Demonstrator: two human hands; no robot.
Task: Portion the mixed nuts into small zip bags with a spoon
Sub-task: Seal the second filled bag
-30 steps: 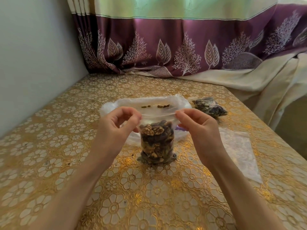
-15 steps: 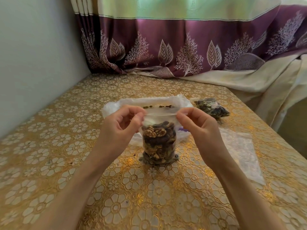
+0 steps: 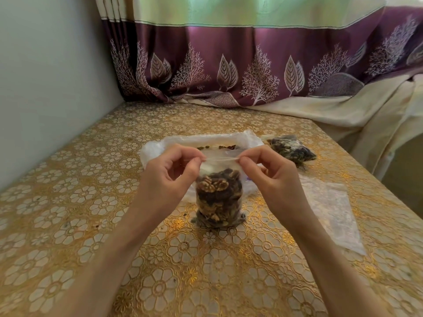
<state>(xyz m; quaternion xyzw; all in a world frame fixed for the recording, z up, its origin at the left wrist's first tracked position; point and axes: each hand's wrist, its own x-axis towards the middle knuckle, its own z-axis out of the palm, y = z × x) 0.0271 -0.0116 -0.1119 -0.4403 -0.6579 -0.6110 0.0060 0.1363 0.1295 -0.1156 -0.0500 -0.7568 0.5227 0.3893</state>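
The bench (image 3: 91, 225) wore gold cloth with cream flowers; the curtain (image 3: 251, 72) was purple with pale trees and leaves.

Two hands were in view: left hand (image 3: 169, 179) and right hand (image 3: 272, 179). Two nut-filled zip bags: upright bag (image 3: 218, 197), far bag (image 3: 291, 151). One large plastic bag (image 3: 155, 149). One empty flat bag (image 3: 332, 207).

home: curtain (image 3: 251, 72), patterned tablecloth (image 3: 68, 202)

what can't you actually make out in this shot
Head view only:
- Spoon: not in view.
- Zip strip of the filled bag: sealed or not, too fine to tell between the left hand and right hand.
- Big plastic bag: contents mostly hidden behind both hands.
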